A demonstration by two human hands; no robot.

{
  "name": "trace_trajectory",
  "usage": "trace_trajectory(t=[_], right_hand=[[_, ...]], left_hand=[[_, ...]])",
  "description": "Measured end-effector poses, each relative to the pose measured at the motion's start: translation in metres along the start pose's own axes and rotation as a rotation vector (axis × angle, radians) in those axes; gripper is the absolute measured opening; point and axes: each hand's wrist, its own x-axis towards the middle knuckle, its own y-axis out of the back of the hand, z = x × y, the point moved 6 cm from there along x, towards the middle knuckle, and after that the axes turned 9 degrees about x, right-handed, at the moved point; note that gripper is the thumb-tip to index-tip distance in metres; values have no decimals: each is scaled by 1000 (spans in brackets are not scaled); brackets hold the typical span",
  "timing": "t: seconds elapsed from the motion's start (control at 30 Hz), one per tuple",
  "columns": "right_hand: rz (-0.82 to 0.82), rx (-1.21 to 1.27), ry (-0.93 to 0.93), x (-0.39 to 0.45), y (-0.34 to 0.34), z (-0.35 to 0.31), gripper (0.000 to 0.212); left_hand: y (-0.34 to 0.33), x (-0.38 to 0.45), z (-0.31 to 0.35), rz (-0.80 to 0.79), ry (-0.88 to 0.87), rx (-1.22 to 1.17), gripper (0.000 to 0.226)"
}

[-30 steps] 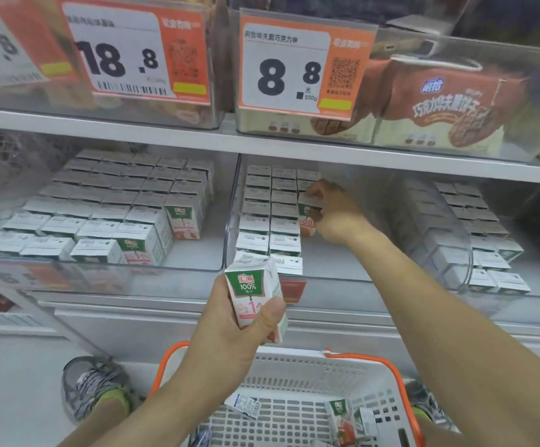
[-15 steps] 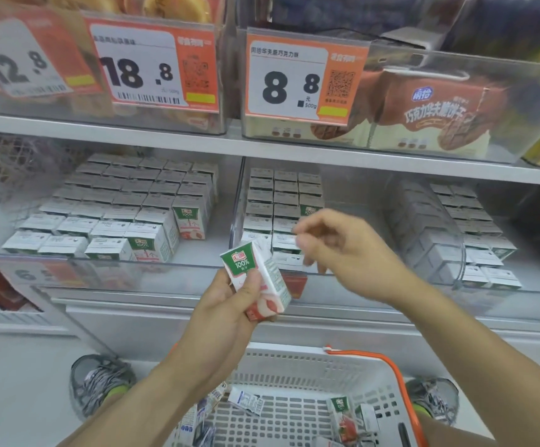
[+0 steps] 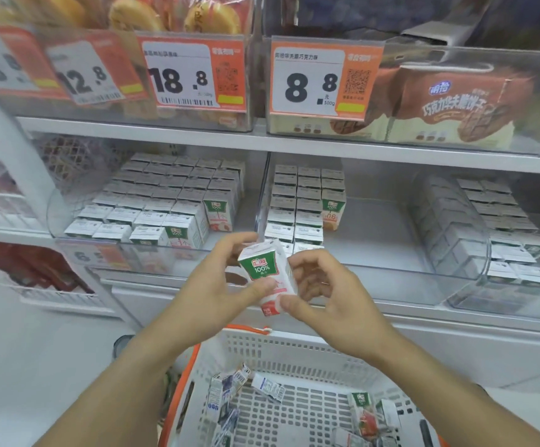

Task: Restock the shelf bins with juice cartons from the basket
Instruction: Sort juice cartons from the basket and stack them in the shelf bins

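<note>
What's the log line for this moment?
left hand: grips green-and-white juice carton | right hand: pinches carton | white plastic basket: cartons left

The juice carton (image 3: 267, 275) is white with a green label; the perforated basket (image 3: 294, 353) is white, rimmed orange.

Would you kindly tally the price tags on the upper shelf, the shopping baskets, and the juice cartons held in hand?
Price tags: 4
Baskets: 1
Held cartons: 1
Total: 6
</note>
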Motion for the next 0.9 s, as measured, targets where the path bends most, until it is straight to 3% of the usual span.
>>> trace_trajectory(t=[0.17, 0.3, 0.37, 0.6, 0.7, 0.9], right_hand=[[-8, -259, 267, -2, -6, -14, 40], [11, -326, 312, -5, 0, -11, 42], [25, -327, 301, -6, 3, -10, 40], [-127, -396, 215, -12, 0, 4, 37], [-146, -396, 209, -11, 1, 7, 38], [-156, -415, 177, -8, 3, 12, 41]], left_hand=[[28, 2, 32, -24, -121, 233, 43], [77, 22, 23, 134, -49, 180, 45], [103, 37, 12, 164, -26, 263, 46], [131, 59, -34, -34, 127, 697, 37], [136, 62, -47, -132, 171, 961, 47], [126, 59, -56, -262, 182, 1081, 38]])
